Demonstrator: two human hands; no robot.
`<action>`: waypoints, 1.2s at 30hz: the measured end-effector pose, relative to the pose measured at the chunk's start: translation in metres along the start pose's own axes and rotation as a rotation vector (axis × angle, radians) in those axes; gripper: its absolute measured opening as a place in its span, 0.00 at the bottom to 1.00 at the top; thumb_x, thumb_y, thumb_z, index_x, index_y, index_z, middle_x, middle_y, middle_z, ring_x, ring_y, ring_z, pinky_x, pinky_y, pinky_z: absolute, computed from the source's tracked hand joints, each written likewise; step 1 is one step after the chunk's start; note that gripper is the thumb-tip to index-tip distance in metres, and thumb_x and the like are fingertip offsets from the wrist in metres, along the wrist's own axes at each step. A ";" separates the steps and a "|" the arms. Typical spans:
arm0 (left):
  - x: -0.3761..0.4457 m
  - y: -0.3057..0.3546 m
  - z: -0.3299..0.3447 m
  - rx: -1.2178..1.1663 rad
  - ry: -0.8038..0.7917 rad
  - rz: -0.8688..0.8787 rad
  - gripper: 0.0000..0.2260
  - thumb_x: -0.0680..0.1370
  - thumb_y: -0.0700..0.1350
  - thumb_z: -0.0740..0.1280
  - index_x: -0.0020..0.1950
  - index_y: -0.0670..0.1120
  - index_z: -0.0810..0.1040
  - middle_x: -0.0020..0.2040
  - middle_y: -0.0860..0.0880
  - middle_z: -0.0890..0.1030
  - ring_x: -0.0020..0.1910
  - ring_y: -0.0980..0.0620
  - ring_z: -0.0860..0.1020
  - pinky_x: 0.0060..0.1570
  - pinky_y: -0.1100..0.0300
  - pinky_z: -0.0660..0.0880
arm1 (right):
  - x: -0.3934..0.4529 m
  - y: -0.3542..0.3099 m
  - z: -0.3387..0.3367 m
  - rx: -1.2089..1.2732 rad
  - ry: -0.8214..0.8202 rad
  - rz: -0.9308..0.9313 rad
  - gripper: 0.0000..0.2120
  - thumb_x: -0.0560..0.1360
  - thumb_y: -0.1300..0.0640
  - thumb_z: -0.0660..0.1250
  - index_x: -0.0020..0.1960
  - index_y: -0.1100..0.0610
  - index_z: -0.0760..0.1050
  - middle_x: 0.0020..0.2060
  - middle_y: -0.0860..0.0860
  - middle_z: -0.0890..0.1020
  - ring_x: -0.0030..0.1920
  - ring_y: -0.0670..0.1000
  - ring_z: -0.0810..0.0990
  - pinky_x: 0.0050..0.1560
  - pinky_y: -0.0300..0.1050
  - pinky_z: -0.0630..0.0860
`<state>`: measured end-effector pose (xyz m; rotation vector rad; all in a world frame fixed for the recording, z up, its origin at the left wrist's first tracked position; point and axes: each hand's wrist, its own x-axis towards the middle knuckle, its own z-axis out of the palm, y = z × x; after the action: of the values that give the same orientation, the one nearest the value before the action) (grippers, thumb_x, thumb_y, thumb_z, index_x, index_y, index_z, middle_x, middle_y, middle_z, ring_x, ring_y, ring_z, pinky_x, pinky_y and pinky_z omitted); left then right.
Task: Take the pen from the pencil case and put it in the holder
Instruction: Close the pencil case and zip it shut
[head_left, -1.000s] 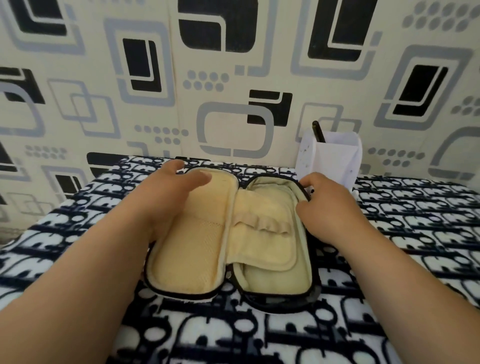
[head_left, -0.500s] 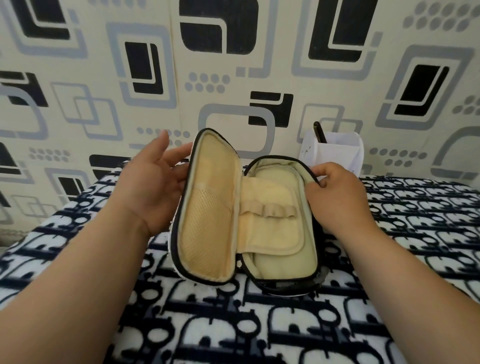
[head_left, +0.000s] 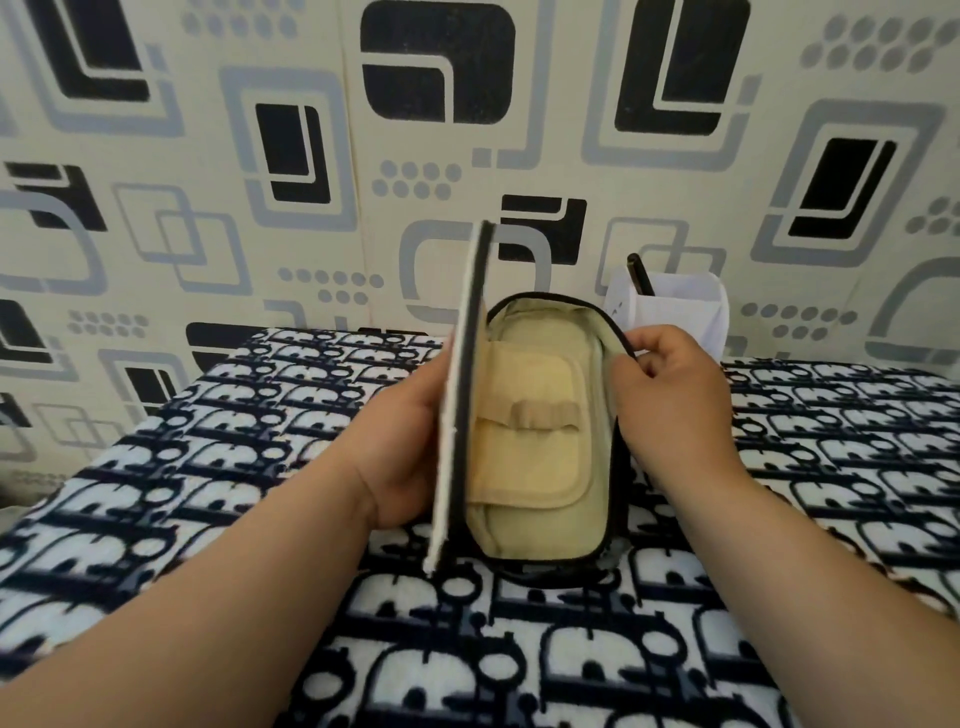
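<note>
There is only one view, from a camera worn on the head, looking forward and down. It is close to the two forearms, which enter from the bottom corners and meet near the middle. The patterned cloth (head_left: 779, 441) fills the lower half up to its far edge, and the patterned wall (head_left: 208, 156) (seen almost frontally) fills the upper half. No second view shares the scene

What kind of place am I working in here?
Probably a home room: a plush patterned blanket covers the surface against a geometric-print wall, with a white pen holder behind the open pencil case.
</note>
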<state>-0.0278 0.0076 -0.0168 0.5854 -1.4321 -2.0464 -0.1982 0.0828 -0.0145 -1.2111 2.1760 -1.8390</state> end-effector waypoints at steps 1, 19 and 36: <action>0.001 0.000 0.005 -0.034 -0.051 -0.051 0.21 0.77 0.53 0.58 0.37 0.43 0.84 0.32 0.45 0.84 0.32 0.50 0.82 0.32 0.60 0.80 | -0.001 -0.001 0.001 0.015 0.002 0.002 0.03 0.72 0.58 0.63 0.45 0.52 0.75 0.27 0.46 0.75 0.23 0.38 0.70 0.23 0.30 0.65; 0.005 -0.010 0.002 -0.067 -0.018 0.010 0.22 0.65 0.45 0.70 0.58 0.41 0.75 0.39 0.45 0.85 0.36 0.48 0.83 0.36 0.55 0.80 | -0.009 -0.011 0.011 0.175 -0.105 -0.008 0.06 0.72 0.47 0.64 0.43 0.48 0.75 0.39 0.45 0.82 0.38 0.43 0.79 0.41 0.41 0.75; 0.017 0.007 -0.016 -0.382 0.322 0.112 0.17 0.75 0.47 0.66 0.61 0.42 0.75 0.56 0.40 0.82 0.52 0.40 0.81 0.53 0.40 0.77 | -0.027 -0.012 0.023 0.196 -0.549 0.105 0.11 0.71 0.65 0.65 0.41 0.50 0.80 0.31 0.46 0.84 0.28 0.43 0.79 0.26 0.34 0.73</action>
<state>-0.0285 -0.0168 -0.0159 0.6204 -0.8439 -1.9600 -0.1619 0.0799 -0.0223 -1.3299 1.6857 -1.4177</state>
